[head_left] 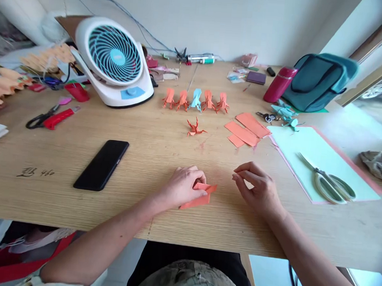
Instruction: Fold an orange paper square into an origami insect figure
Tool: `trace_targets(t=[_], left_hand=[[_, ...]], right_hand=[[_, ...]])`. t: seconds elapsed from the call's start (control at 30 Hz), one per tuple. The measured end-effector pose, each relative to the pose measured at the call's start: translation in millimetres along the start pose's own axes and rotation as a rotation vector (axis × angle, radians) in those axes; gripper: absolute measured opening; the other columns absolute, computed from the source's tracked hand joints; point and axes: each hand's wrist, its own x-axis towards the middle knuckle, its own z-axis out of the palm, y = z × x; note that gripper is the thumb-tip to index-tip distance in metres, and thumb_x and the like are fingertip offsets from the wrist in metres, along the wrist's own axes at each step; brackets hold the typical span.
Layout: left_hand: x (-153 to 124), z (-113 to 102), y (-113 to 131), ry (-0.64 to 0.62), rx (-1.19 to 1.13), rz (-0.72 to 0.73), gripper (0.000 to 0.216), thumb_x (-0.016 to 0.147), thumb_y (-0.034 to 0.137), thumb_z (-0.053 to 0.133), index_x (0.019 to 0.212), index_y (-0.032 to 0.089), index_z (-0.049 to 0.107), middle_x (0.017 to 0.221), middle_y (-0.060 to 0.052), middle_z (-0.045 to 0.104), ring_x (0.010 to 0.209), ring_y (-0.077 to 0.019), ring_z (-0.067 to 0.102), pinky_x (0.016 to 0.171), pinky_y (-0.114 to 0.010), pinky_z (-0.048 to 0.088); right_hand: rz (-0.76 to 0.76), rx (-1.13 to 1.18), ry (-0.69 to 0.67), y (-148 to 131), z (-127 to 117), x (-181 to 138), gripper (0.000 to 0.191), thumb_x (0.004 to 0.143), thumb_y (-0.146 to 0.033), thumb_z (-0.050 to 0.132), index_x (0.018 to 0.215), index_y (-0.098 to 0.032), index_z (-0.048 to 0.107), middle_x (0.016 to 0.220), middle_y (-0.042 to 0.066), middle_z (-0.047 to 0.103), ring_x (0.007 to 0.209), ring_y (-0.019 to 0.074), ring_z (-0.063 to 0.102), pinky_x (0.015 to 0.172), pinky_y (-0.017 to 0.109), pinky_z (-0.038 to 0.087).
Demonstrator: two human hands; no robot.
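My left hand [183, 187] rests on the wooden table [75, 204] with its fingers curled and pressed onto a folded orange paper [203, 195], holding it down. A little to the right, my right hand [256, 184] hovers just off the paper with its fingers bent and its fingertips drawn together; nothing shows in them. A small red origami figure [195, 127] lies beyond the hands. Behind it stands a row of several folded paper figures [195, 100], orange with one light blue.
A black phone [102, 164] lies left of my hands. Orange paper strips [246, 129], a light green sheet [320, 163] with scissors [330, 184] on it lie right. A white fan [113, 61], red bottle [279, 84], teal bag [318, 80] and craft clutter stand further back.
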Motion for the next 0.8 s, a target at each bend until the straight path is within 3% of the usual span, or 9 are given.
trace_targets(t=[0.1,0.17,0.27,0.33,0.47,0.6,0.8], left_hand=[[4.8,-1.0,-2.0,0.013,-0.133,0.026,0.011,0.07,0.018,0.074,0.07,0.019,0.063,0.072,0.002,0.06,0.067,-0.0145,0.053,0.063,-0.026,0.035],[10.6,1.6,0.0,0.053,-0.241,0.045,0.016,0.073,0.025,0.073,0.071,0.018,0.059,0.067,0.003,0.058,0.062,-0.013,0.052,0.06,-0.024,0.036],[21.3,9.4,8.0,0.133,-0.431,0.093,0.025,0.071,0.031,0.074,0.086,0.018,0.059,0.079,0.0,0.065,0.07,-0.0138,0.058,0.065,-0.024,0.043],[27.9,15.3,14.4,0.16,-0.554,0.112,0.033,0.071,0.037,0.075,0.093,0.017,0.06,0.085,-0.003,0.068,0.074,-0.0157,0.062,0.069,-0.027,0.047],[36.6,20.5,21.8,0.262,-0.725,0.134,0.038,0.07,0.047,0.077,0.084,0.017,0.058,0.081,-0.001,0.065,0.076,-0.0145,0.061,0.073,-0.026,0.047],[39.9,9.6,20.2,0.317,-0.789,0.139,0.037,0.068,0.045,0.08,0.08,0.017,0.059,0.078,0.001,0.062,0.076,-0.0125,0.057,0.074,-0.025,0.044],[40.9,-7.2,10.3,0.254,-0.739,0.123,0.031,0.067,0.038,0.081,0.078,0.014,0.065,0.075,0.0,0.062,0.072,-0.012,0.054,0.069,-0.024,0.042]], right_hand=[[0.156,0.154,-0.044,0.5,3.8,1.6,0.023,0.098,-0.031,0.055,0.083,-0.019,0.068,0.091,0.007,0.065,0.074,0.0155,0.059,0.066,0.028,0.047],[0.333,0.376,-0.135,-3.1,7.4,4.2,0.023,0.096,-0.039,0.057,0.094,-0.019,0.068,0.089,0.006,0.066,0.071,0.0152,0.056,0.065,0.028,0.045],[0.332,0.502,-0.225,-14.0,16.3,11.4,0.037,0.095,-0.054,0.054,0.103,-0.019,0.065,0.086,0.004,0.068,0.072,0.0162,0.059,0.066,0.028,0.047],[0.34,0.546,-0.241,-21.6,24.5,18.3,0.043,0.09,-0.062,0.057,0.091,-0.019,0.063,0.081,0.003,0.066,0.07,0.0157,0.056,0.063,0.027,0.045],[0.395,0.545,-0.208,-29.6,40.5,36.8,0.051,0.084,-0.068,0.06,0.076,-0.018,0.057,0.064,-0.002,0.052,0.057,0.0114,0.041,0.053,0.025,0.032],[0.411,0.57,-0.204,-29.6,45.9,55.3,0.059,0.08,-0.075,0.057,0.067,-0.019,0.05,0.058,-0.005,0.039,0.055,0.0088,0.03,0.051,0.024,0.025],[0.41,0.64,-0.362,-26.1,48.9,61.6,0.056,0.081,-0.069,0.064,0.063,-0.017,0.051,0.055,-0.005,0.039,0.054,0.0077,0.029,0.052,0.024,0.024]])
